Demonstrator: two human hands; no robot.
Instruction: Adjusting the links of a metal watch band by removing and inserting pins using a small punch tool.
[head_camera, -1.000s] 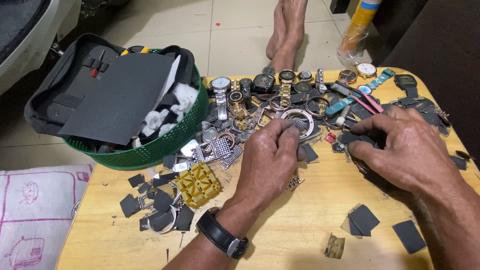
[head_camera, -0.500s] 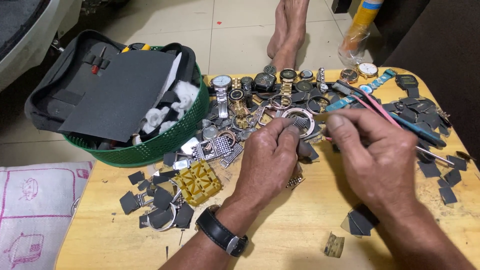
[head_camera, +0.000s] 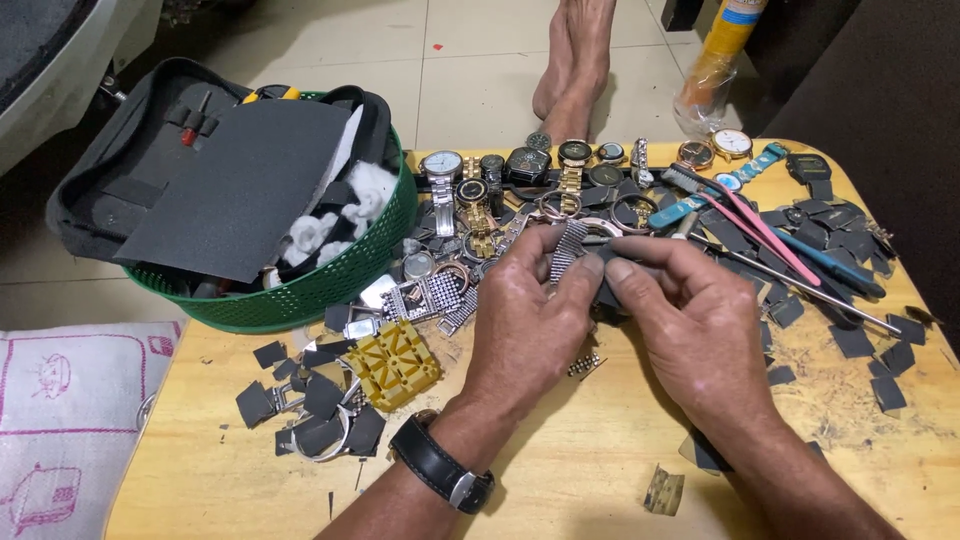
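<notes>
a rounded wooden table (head_camera: 560, 470) is filling most of the view, its yellowish top lying strewn with watch parts. at its left end a green plastic basket (head_camera: 330, 285) is sitting, carrying an open grey zip case (head_camera: 120, 190) with a dark sheet of sandpaper (head_camera: 240, 185) lying across it and some white wads tucked beside. a pink-and-white cloth (head_camera: 70, 420) is lying off the table's left edge. bare feet (head_camera: 575, 60) are resting on the tiled floor beyond the far rim.

the left hand (head_camera: 530, 320), wearing a black-strapped wristwatch (head_camera: 440, 470), and the right hand (head_camera: 690, 320) are meeting at the middle of the table, just in front of a row of wristwatches (head_camera: 560, 165) lying along the far side. both are pinching shut on a silver mesh watch band (head_camera: 568, 250), the left thumb and fingers gripping its nearer part and the right fingertips closing on a dark piece just beside it; what that dark piece is cannot be told.

right of the hands, pink tweezers (head_camera: 760, 225) and a blue-handled tool (head_camera: 830, 265) are lying slantwise. a yellow plastic watch holder block (head_camera: 393, 365) is sitting left of the left wrist, among small dark square scraps (head_camera: 320, 400). a short silver link segment (head_camera: 585, 365) is lying between the two forearms.
</notes>
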